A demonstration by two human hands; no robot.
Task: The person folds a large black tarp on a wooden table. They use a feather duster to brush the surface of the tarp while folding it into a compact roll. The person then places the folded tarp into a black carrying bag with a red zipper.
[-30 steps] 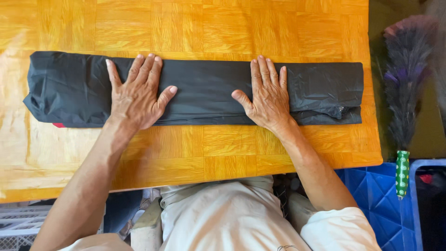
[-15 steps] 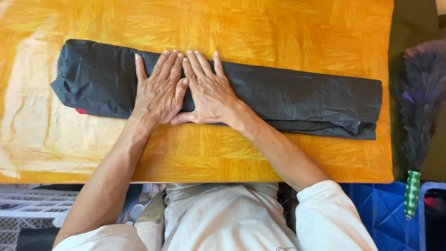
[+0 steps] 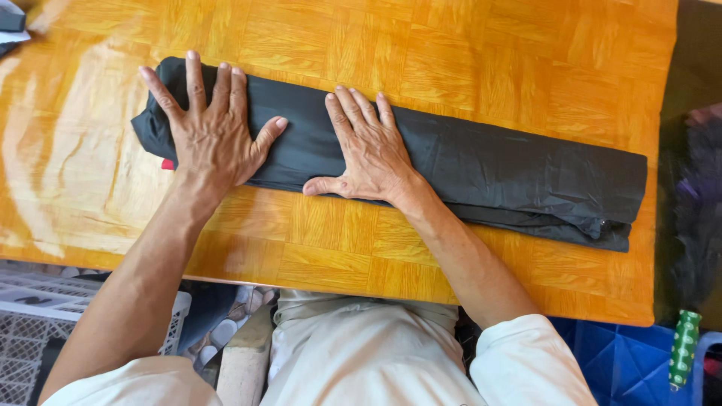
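A long black garment [image 3: 481, 169], folded into a narrow strip, lies across the orange wooden table [image 3: 451, 68]. My left hand [image 3: 210, 131] presses flat on its left end with fingers spread. My right hand [image 3: 368, 150] lies flat on the strip just right of the left hand, fingers together, thumb at the near edge. A small red bit [image 3: 167, 164] shows under the cloth beside my left wrist. The right half of the strip lies uncovered.
A white plastic crate [image 3: 45, 323] sits below the table's near left edge. A blue container [image 3: 617, 361] and a green-handled feather duster [image 3: 686, 342] are at the lower right. A dark object [image 3: 10, 19] lies at the table's far left corner.
Both hands have slid left along the strip; the left hand now rests on its left end and the two hands have spread slightly apart. The view has shifted.
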